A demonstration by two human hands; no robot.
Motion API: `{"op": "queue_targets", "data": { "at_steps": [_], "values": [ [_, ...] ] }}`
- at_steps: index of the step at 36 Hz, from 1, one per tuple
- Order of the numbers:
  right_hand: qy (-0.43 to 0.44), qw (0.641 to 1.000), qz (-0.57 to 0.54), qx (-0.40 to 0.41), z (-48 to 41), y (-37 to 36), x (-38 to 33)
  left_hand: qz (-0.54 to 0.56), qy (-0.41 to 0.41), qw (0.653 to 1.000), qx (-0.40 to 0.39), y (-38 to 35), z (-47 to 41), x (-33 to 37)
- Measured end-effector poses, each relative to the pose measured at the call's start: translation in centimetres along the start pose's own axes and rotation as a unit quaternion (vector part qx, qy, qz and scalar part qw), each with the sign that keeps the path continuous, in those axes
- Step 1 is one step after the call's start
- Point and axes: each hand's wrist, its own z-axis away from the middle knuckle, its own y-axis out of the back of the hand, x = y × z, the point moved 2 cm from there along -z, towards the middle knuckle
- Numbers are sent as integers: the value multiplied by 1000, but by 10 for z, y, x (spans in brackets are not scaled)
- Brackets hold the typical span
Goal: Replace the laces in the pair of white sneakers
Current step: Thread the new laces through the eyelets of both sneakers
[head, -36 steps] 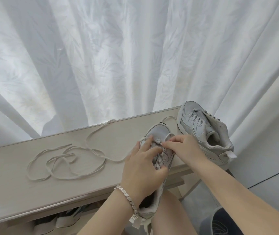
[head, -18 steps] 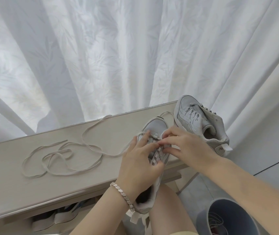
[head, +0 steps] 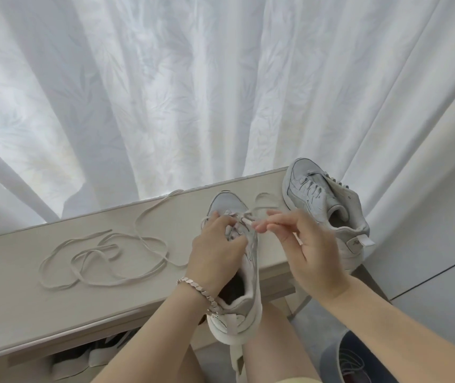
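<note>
Left hand (head: 218, 251) tight on near sneaker (head: 227, 203) — lace end (head: 249, 220) in a pinch of the right hand (head: 310, 252).

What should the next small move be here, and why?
Probably draw the lace rightward through the eyelet: the right hand pinches its end beside the near sneaker, the left hand steadies that shoe, and much slack lies looped on the table.
</note>
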Motion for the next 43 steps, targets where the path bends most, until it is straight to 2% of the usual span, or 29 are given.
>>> {"op": "queue_targets", "data": {
  "at_steps": [3, 6, 8, 10, 11, 13, 14, 16, 17, 19, 21, 26, 34, 36, 38, 40, 43],
  "values": [
    [-1, 993, -102, 59, -11, 8, -28, -15, 13, 1000, 7, -2, -1, 3],
    [55, 980, -164, 95, -23, 23, -64, -30, 27, 999, 3, -6, -2, 3],
    [109, 977, -147, 109, -30, 37, -87, -24, 35, 999, 8, -4, -6, 2],
    [118, 984, -93, 93, -39, 48, -98, -26, 40, 999, 8, -3, -9, 2],
    [85, 992, -58, 71, -43, 50, -96, -30, 38, 999, 7, -2, -10, 2],
    [-74, 997, 19, -3, -49, 45, -75, -35, 35, 999, 0, -2, -9, 1],
    [-180, 979, 61, -67, -48, 39, -59, -34, 32, 999, -4, -2, -9, 1],
    [-333, 910, 137, -206, -39, 26, -29, -25, 28, 999, -7, -2, -7, 0],
    [-354, 886, 171, -247, -35, 20, -17, -24, 27, 999, -9, -1, -7, 0],
    [-345, 873, 210, -275, -30, 7, 0, -25, 25, 999, -18, 0, -5, 0],
    [-340, 876, 222, -259, -29, -5, 11, -21, 17, 999, -26, 1, -5, 1],
    [-397, 867, 182, -241, -36, -26, 21, -18, -13, 998, -63, 2, -4, 3],
    [-361, 879, 175, -259, -39, -29, 27, -4, -2, 999, -54, -2, -7, -4],
    [-341, 893, 150, -252, -35, -27, 24, -2, 2, 999, -54, -2, -7, -5],
    [-311, 921, 95, -216, -29, -23, 18, -4, 3, 998, -56, -1, -5, -3],
    [-276, 950, 6, -144, -21, -14, 8, -11, 3, 998, -64, 0, -5, -5],
    [-233, 964, -126, -20, -12, 0, -7, -26, 7, 998, -63, 0, -6, -7]
  ]
}}
